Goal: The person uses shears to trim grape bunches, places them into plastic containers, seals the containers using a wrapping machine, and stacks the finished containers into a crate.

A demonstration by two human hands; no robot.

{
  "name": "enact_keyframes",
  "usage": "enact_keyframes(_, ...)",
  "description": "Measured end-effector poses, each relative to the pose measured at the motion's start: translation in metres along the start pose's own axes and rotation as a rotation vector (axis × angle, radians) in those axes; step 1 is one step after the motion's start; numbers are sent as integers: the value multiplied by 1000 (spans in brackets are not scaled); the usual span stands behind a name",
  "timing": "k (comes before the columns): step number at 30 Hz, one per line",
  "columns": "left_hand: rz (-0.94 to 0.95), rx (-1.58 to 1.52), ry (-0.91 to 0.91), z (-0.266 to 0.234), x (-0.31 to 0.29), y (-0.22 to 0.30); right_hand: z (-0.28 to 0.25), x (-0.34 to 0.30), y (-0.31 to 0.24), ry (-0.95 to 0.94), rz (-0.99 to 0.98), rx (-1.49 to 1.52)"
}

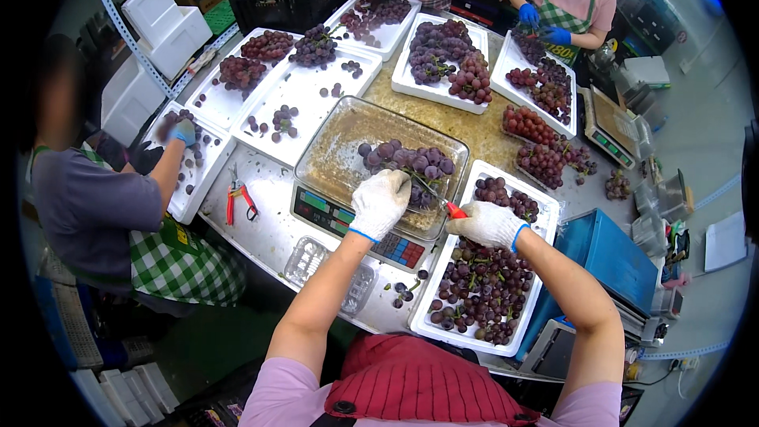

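A bunch of dark purple grapes (407,160) is over the metal pan (332,130) of a digital scale (328,209). At the near side of the bunch, my left hand (381,202), in a white glove with a blue cuff, has its fingers closed around the stem area. My right hand (486,224), gloved alike, grips red-handled snips (455,210), whose blades point at the bunch's stems. Below my right hand stands a white foam tray (425,300) heaped with loose grapes and small clusters (482,292).
An empty clear plastic punnet (307,259) lies left of my left forearm; red-handled shears (237,198) lie beyond it. White trays of grapes (451,55) line the far side. A blue bin (605,253) stands at right. Co-workers stand at left (103,198) and across the table (561,0).
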State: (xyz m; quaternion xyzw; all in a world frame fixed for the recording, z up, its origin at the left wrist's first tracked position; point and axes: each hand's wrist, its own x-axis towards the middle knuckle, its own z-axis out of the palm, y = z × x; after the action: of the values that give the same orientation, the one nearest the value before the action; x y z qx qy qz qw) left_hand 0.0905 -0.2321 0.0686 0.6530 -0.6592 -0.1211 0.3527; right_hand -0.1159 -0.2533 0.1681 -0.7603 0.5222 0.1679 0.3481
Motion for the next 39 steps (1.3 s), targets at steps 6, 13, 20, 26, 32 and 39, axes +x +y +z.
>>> enact_keyframes(6, -15, -59, 23, -9, -3, -7, 15, -2, -10, 71, 5, -19)
enact_keyframes(13, -152, -174, 98, -41, -8, -8, 15, -6, -16, 114, -20, -29)
enact_keyframes(20, -243, -280, 273, -66, -18, -39, 31, -75, -3, -255, -393, 114)
enact_keyframes(26, -299, -287, 214, -68, -29, -48, 84, -105, 17, -146, -353, -143)
enact_keyframes(32, -298, -326, 208, -52, -38, -48, 126, -121, 45, 174, -261, -226)
enact_keyframes(39, -221, -200, 261, -49, -44, -55, 151, -113, 58, 284, -70, 369)
